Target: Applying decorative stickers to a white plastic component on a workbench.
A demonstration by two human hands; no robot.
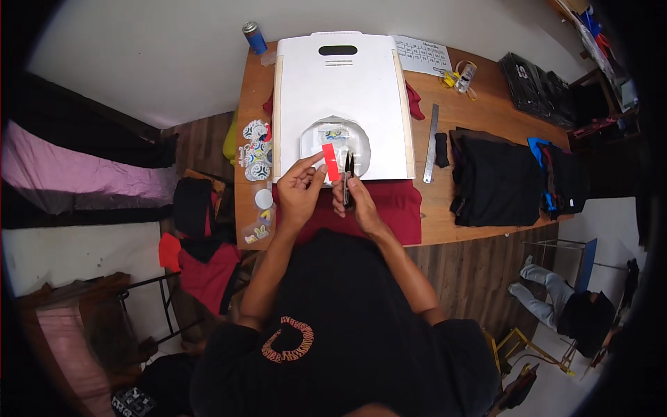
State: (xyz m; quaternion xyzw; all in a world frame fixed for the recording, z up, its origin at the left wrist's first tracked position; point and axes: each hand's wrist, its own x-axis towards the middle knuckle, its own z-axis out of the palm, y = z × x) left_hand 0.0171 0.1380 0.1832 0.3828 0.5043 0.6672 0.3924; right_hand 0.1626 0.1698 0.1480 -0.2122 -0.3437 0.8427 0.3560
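Observation:
Between the thumb and fingers of my left hand (302, 185) is a small red strip (330, 162), held upright. Just right of it, my right hand (359, 200) grips a dark pair of scissors or thread snips (348, 180), its blades pointing away from me. Both hands are over the near edge of a white board (338, 94) with a slot at its far end. Beyond the fingers, a clear round container (361, 143) holds small printed transfers or stickers. Dark red fabric (385, 208) lies beneath the board and shows along its near side.
Printed round patches (256, 151) lie left of the board on the wooden table (435, 208). To the right are a metal ruler (431, 143), a rolled black cloth (442, 149), folded black garments (495, 180) and a yellow measuring tape (449, 79). A blue can (254, 39) stands at the back left. Another person (578, 315) is at far right.

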